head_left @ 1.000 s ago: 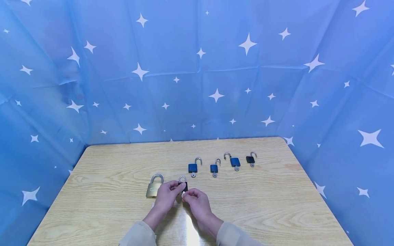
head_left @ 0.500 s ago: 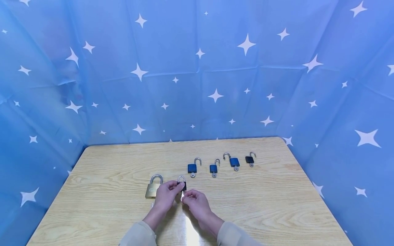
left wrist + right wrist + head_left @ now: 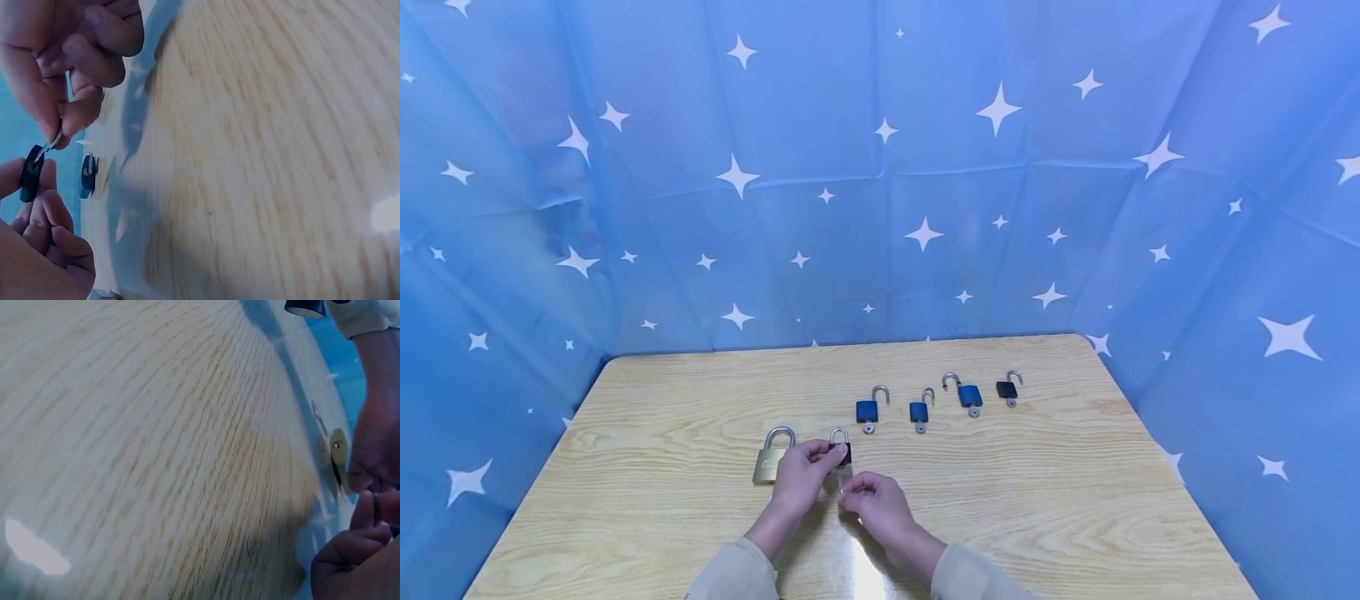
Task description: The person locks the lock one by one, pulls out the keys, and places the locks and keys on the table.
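In the head view my left hand (image 3: 801,477) grips a small black padlock (image 3: 846,457) by its body, thumb on the front. Both legs of its steel shackle (image 3: 839,436) sit in the body. My right hand (image 3: 880,506) is just below it, towards me. In the left wrist view, thumb and forefinger of the right hand pinch a small metal key (image 3: 51,145), its tip right at the keyhole of the black padlock (image 3: 28,181). A larger brass padlock (image 3: 767,467) lies left of my left hand; a key (image 3: 319,417) lies by it in the right wrist view.
Farther back on the wooden table (image 3: 1075,500) lie several padlocks with swung-out shackles and keys in them: a blue padlock (image 3: 867,411), a smaller blue padlock (image 3: 919,412), another blue padlock (image 3: 970,396) and a black padlock (image 3: 1007,390). A blue star-patterned curtain (image 3: 850,233) surrounds the table.
My right hand has drawn slightly towards me, widening the gap below the black padlock. The left hand keeps its hold on the padlock.
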Motion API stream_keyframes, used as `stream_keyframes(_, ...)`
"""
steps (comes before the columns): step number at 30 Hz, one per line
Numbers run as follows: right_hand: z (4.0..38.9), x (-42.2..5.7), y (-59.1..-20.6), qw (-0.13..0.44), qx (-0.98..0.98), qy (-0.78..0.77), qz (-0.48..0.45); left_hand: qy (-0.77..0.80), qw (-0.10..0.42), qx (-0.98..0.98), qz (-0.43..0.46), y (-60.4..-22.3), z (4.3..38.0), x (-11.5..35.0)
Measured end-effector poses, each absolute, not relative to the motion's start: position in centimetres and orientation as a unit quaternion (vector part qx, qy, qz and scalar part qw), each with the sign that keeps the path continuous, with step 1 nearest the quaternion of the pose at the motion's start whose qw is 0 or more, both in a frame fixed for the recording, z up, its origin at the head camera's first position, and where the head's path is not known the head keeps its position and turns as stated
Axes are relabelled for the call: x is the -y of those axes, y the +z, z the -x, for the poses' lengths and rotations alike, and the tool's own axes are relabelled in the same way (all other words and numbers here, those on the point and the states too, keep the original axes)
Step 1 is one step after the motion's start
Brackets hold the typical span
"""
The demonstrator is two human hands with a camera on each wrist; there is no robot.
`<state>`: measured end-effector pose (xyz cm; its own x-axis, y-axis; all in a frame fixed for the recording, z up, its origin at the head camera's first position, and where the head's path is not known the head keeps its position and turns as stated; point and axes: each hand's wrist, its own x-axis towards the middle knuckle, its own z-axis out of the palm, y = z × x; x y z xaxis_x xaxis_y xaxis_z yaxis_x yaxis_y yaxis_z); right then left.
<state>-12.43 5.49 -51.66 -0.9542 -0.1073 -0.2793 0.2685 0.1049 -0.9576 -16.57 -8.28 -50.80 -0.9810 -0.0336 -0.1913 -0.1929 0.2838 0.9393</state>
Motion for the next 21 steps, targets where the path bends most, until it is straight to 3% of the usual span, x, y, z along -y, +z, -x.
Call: stream_keyframes(21,12.18,-5.73,-50.78,0.13,-0.747,-0.65,-0.041,0.513,0.046,-0.857,0.03,-50.52,16.89,9.29)
